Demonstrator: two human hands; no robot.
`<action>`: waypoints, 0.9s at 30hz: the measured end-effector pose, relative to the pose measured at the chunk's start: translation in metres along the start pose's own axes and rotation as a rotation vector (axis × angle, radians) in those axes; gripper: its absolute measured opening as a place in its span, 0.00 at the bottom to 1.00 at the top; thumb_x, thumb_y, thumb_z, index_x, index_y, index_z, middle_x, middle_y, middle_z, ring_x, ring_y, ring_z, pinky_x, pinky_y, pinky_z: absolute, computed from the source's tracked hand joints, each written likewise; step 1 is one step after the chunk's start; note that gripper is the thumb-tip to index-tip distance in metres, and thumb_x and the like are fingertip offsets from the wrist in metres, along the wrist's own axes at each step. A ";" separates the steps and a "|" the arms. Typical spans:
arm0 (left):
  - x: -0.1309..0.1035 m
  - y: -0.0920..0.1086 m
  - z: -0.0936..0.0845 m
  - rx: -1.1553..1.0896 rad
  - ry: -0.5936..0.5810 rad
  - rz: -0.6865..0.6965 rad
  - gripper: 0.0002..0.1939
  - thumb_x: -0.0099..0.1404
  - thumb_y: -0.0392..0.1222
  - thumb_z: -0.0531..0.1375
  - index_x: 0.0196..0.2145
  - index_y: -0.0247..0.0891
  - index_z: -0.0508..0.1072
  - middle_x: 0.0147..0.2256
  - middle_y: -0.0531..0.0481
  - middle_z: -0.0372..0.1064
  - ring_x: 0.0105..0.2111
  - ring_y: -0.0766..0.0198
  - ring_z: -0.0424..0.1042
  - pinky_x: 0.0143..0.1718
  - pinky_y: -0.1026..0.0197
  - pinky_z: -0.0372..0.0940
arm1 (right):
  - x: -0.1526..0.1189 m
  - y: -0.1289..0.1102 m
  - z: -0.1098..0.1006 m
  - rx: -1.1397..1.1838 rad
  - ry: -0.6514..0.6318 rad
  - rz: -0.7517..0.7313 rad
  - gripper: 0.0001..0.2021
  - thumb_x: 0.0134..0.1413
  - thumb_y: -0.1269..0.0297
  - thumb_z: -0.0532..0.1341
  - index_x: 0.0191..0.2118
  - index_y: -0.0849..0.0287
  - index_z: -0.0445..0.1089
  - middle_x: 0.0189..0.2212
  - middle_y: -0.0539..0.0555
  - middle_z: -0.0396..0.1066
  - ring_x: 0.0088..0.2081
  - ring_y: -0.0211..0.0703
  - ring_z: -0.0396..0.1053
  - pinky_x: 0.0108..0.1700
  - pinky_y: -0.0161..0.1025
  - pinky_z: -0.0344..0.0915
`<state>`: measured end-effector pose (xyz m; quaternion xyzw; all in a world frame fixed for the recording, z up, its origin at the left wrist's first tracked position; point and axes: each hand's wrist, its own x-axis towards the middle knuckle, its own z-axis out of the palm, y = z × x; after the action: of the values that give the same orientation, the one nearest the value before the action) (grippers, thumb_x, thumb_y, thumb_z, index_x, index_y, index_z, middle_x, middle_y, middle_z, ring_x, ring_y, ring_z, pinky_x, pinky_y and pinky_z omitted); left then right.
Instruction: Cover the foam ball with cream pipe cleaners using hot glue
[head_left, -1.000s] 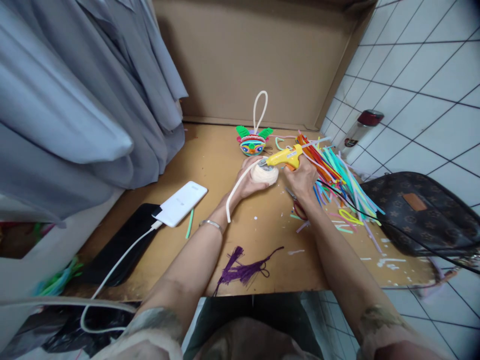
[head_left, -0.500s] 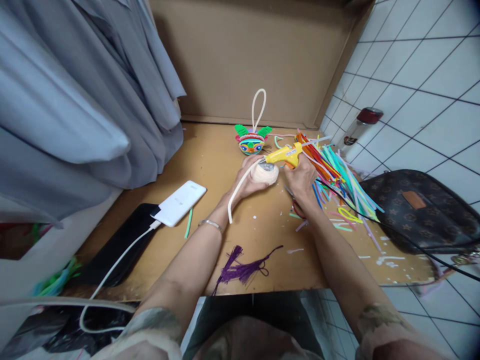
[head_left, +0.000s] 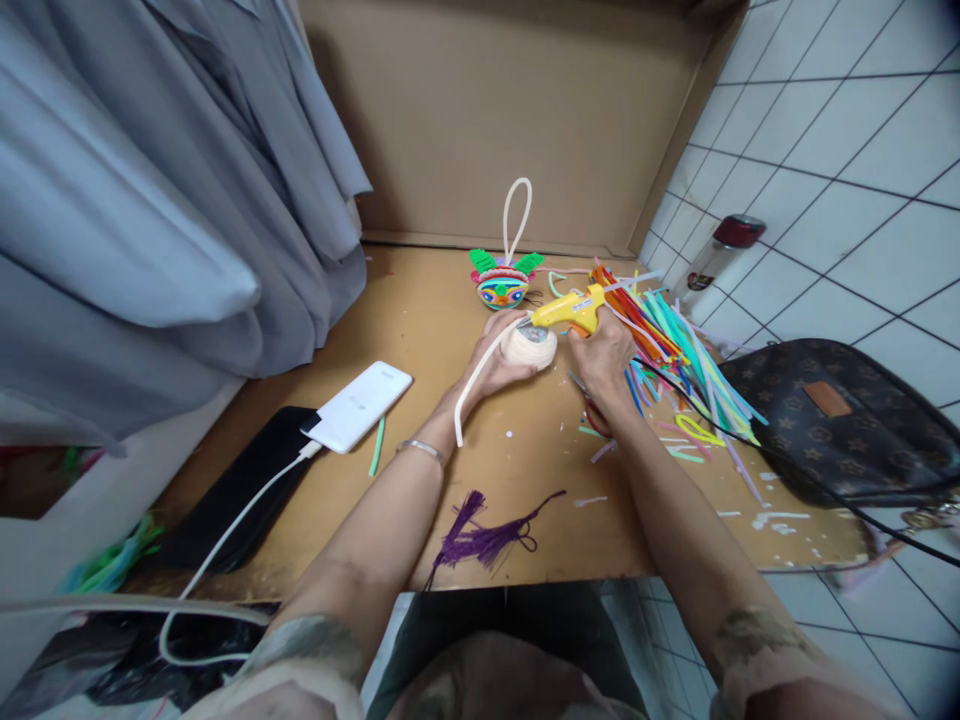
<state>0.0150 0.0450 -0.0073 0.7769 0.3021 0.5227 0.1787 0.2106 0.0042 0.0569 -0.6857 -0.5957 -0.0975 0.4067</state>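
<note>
My left hand (head_left: 489, 362) is closed round a white wrapped ball (head_left: 531, 352) that has a greyish patch on top. From the ball a white strip (head_left: 478, 372) hangs down to the left over my wrist. In my right hand (head_left: 604, 352) is a yellow glue gun (head_left: 568, 310), its nozzle at the top of the ball beside the strip. Just behind the ball sits a colourful lion-head ornament (head_left: 503, 282) with green ears and a white loop. Scissors (head_left: 592, 408) lie partly hidden under my right wrist.
Coloured strips (head_left: 675, 335) pile up on the right, near a brown bag (head_left: 847, 420) and a bottle (head_left: 724, 255). A white power bank (head_left: 360, 407) with a cable is at the left. Purple tassels (head_left: 484, 540) lie at the front edge, and a grey curtain (head_left: 172, 200) hangs left.
</note>
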 end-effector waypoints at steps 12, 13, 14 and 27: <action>-0.001 0.001 0.000 -0.004 0.006 0.021 0.44 0.51 0.49 0.73 0.64 0.46 0.66 0.64 0.41 0.67 0.68 0.40 0.64 0.70 0.35 0.61 | 0.002 0.001 -0.002 -0.045 0.028 -0.019 0.14 0.53 0.59 0.61 0.44 0.59 0.73 0.37 0.61 0.79 0.36 0.53 0.71 0.36 0.42 0.57; -0.001 0.001 0.000 -0.005 0.008 0.016 0.44 0.50 0.49 0.73 0.64 0.46 0.66 0.64 0.41 0.67 0.68 0.40 0.64 0.70 0.35 0.61 | 0.002 0.001 -0.002 -0.049 0.030 -0.017 0.14 0.53 0.59 0.61 0.43 0.58 0.73 0.37 0.61 0.79 0.36 0.53 0.71 0.36 0.42 0.57; -0.001 0.002 0.000 -0.007 0.008 0.008 0.44 0.50 0.49 0.73 0.64 0.46 0.66 0.64 0.41 0.67 0.68 0.40 0.64 0.71 0.36 0.61 | 0.002 0.002 -0.002 -0.052 0.032 -0.014 0.13 0.53 0.59 0.61 0.43 0.58 0.73 0.37 0.60 0.79 0.36 0.53 0.71 0.36 0.42 0.57; 0.000 0.000 0.001 -0.026 0.013 -0.008 0.44 0.50 0.49 0.73 0.63 0.45 0.66 0.64 0.40 0.68 0.68 0.40 0.64 0.70 0.36 0.61 | 0.003 0.001 -0.008 -0.056 -0.008 -0.021 0.10 0.53 0.60 0.62 0.41 0.57 0.72 0.38 0.60 0.79 0.39 0.54 0.73 0.38 0.42 0.60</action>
<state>0.0160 0.0444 -0.0079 0.7700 0.2994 0.5308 0.1888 0.2153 0.0013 0.0636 -0.6909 -0.6016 -0.1156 0.3838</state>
